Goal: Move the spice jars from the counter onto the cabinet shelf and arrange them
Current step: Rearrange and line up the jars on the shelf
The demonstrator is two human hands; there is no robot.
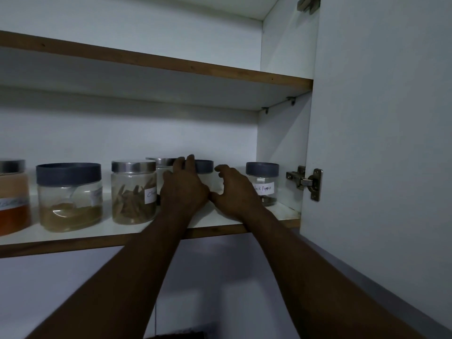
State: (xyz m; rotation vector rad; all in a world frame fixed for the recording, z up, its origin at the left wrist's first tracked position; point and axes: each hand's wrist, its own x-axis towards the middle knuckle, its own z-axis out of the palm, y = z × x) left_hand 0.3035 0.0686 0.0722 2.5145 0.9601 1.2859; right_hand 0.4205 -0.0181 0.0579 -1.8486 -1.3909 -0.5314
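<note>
Several clear spice jars stand in a row on the lower cabinet shelf (pixel 73 237). My left hand (pixel 184 187) wraps around a jar with a dark blue lid (pixel 205 166) near the middle, fingers over its lid edge. My right hand (pixel 233 192) hovers just right of that jar with curled, parted fingers, holding nothing. Behind my left hand a steel-lidded jar (pixel 160 162) is mostly hidden. To the right stands the jar labelled Black Pepper (pixel 263 183). Left of my hands are a steel-lidded jar of brown sticks (pixel 133 192) and a wide blue-lidded jar of brown powder (pixel 69 196).
An orange-filled jar (pixel 12 196) is cut off at the left edge. The upper shelf (pixel 171 67) hangs above the jars. The open cabinet door (pixel 379 143) with its hinge (pixel 305 182) stands on the right, close to the Black Pepper jar.
</note>
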